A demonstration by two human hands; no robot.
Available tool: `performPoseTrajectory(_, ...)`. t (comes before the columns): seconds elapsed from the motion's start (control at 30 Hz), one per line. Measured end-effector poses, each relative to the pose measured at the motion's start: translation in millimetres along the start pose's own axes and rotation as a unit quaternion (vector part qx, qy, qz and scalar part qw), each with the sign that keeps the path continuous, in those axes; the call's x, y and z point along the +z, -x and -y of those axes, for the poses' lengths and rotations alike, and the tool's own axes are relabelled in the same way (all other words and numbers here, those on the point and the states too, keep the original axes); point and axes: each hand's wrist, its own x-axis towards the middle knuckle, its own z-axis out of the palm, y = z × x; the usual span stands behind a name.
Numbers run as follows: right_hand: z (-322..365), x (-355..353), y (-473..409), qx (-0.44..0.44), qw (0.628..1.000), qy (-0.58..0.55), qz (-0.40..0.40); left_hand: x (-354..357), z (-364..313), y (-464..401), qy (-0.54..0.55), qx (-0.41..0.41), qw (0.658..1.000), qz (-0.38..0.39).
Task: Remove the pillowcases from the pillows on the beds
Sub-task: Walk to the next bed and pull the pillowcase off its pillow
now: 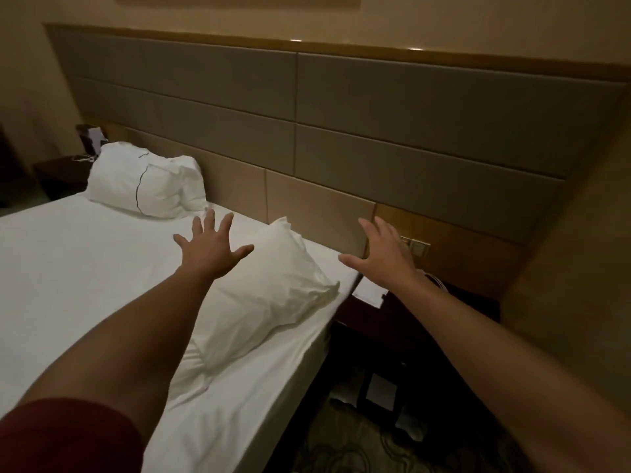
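Observation:
A white pillow (269, 295) in its white pillowcase lies near the right edge of the bed (85, 268), slanting toward the headboard. My left hand (211, 249) hovers over its left side with fingers spread, holding nothing. My right hand (382, 254) is stretched out to the pillow's right, above the gap beside the bed, fingers straight and empty. A second white pillow (146, 184) with a thin dark piping line sits crumpled at the far left against the headboard.
A padded headboard (307, 138) runs along the wall. Right of the bed stands a dark nightstand (426, 322) with a white paper (368, 290) and a cable; wall switches (415, 247) sit above it. Another nightstand (61, 172) is at far left. Patterned carpet lies below.

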Motion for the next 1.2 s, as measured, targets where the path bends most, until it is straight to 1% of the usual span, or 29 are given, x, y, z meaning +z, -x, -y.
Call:
performPoseTrajectory(0.03,1,0,-4,-0.006,1.000,0.007,-0.003,1,-1,-4,-0.009,0.006,1.000,-0.001)
performPoseTrajectory(0.07,-4,31,-65,-0.007,1.000,0.003,0.006,32,-3,-57,0.003,-0.006,1.000,0.011)
performPoseTrajectory(0.1,-5,39,-84,-0.009,1.000,0.004,0.008,41,-7,-73,0.002,-0.007,1.000,0.006)
performPoseTrajectory(0.13,-4,38,-87,-0.011,1.000,0.007,0.012,41,-11,-74,-0.013,0.016,1.000,0.004)
performPoseTrajectory(0.17,-5,57,-148,-0.012,1.000,0.003,0.017,61,-12,-125,-0.002,0.009,1.000,0.019)
performPoseTrajectory(0.2,-4,61,-165,-0.007,1.000,0.003,0.013,65,-12,-138,-0.001,0.006,1.000,0.022)
performPoseTrajectory(0.23,-4,60,-169,-0.014,1.000,0.004,0.007,66,-13,-140,-0.018,0.026,0.999,0.017)
performPoseTrajectory(0.27,6,78,-222,-0.023,0.999,-0.011,0.029,75,2,-179,-0.016,-0.002,0.999,0.041)
performPoseTrajectory(0.3,6,84,-237,-0.029,0.999,-0.011,0.031,81,6,-190,-0.012,-0.011,0.999,0.032)
performPoseTrajectory(0.33,21,99,-279,-0.045,0.998,-0.013,0.052,85,22,-221,-0.025,-0.030,0.998,0.040)
performPoseTrajectory(0.37,28,113,-303,-0.047,0.997,-0.019,0.062,93,35,-236,-0.026,-0.053,0.997,0.046)
performPoseTrajectory(0.47,47,154,-356,-0.065,0.994,-0.026,0.086,113,62,-265,-0.039,-0.079,0.994,0.069)
performPoseTrajectory(0.53,55,183,-385,-0.079,0.990,-0.035,0.111,130,73,-276,-0.041,-0.096,0.991,0.082)
performPoseTrajectory(0.63,68,231,-426,-0.118,0.984,-0.044,0.125,161,95,-289,-0.049,-0.122,0.986,0.100)
performPoseTrajectory(0.73,85,291,-476,-0.150,0.972,-0.047,0.176,201,117,-315,-0.061,-0.149,0.977,0.138)
performPoseTrajectory(0.97,99,408,-550,-0.235,0.939,-0.040,0.248,286,151,-370,-0.069,-0.178,0.955,0.225)
performPoseTrajectory(1.1,95,472,-578,-0.297,0.909,-0.011,0.291,337,169,-387,-0.039,-0.198,0.942,0.268)
performPoseTrajectory(1.2,95,502,-586,-0.345,0.895,-0.007,0.285,367,172,-399,-0.005,-0.215,0.929,0.300)
